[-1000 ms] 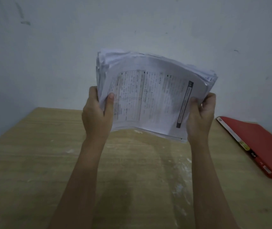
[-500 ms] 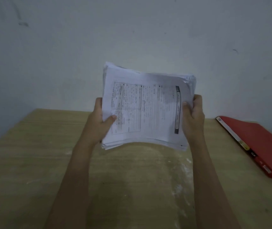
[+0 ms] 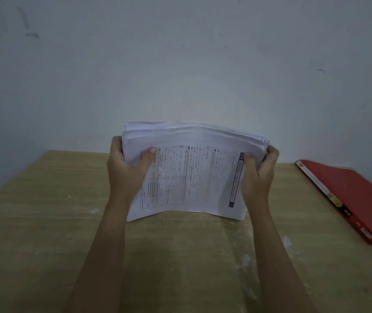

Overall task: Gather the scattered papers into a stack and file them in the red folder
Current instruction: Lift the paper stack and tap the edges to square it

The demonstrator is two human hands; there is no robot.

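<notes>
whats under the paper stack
Wooden table shows below the stack, which the left hand and right hand grip. The strip behind its lower edge is hidden.

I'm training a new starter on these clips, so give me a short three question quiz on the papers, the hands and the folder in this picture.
1. True or false: the left hand and the right hand both grip the stack.
2. Where is the folder? A) shut, on the table, right of the stack; B) open, under the stack; C) in the left hand.
3. Short answer: are the papers filed yet?

Key: 1 true. 2 A. 3 No, the hands hold them apart from the folder.
</notes>
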